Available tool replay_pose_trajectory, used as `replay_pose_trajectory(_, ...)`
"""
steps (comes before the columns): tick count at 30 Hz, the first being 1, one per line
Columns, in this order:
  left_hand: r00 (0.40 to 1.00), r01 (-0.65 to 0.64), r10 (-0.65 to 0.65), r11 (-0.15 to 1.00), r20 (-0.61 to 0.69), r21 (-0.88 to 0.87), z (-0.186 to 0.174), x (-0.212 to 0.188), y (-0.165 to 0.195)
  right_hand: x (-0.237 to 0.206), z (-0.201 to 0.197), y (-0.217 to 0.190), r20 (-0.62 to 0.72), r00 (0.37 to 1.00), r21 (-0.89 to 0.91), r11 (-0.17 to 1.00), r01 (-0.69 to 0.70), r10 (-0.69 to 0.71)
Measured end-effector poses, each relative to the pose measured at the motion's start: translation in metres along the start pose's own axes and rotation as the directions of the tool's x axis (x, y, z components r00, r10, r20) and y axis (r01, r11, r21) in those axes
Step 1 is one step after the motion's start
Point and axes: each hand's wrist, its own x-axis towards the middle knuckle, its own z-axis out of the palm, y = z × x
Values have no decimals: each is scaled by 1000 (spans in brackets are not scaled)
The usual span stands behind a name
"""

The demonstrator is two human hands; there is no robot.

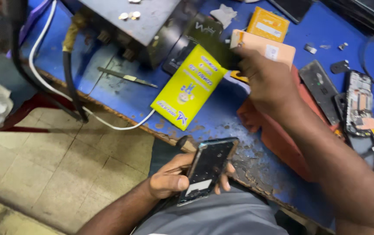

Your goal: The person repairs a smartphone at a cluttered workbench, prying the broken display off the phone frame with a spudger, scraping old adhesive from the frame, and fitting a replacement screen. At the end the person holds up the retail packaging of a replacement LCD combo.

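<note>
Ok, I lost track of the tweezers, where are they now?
In the head view the tweezers lie on the blue bench at upper left, between the grey metal box and the yellow packet.

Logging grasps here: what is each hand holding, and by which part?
Left hand grips the phone by its long edges. Right hand pinches a dark, blurred piece by its end.

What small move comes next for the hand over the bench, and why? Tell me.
Probably bring the right hand back toward the phone frame. The left hand holds that frame over the lap, open side up, while the right hand's grip pinches a dark flat part above the yellow packet, apart from the frame.
</note>
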Motion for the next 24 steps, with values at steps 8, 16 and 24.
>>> replay_pose_trajectory(8,975,-95,85,994,-203,-45,12,28,-5,-78,-54,17,76,856,931,271,-244,510)
replay_pose_trajectory(16,916,21,216,816,-339,577,33,104,-25,-162,-53,-21,-30,786,969,210,-128,618)
replay_pose_trajectory(24,979,60,35,893,-202,447,62,151,-67,-216,-53,-24,-122,774,991,126,56,622)
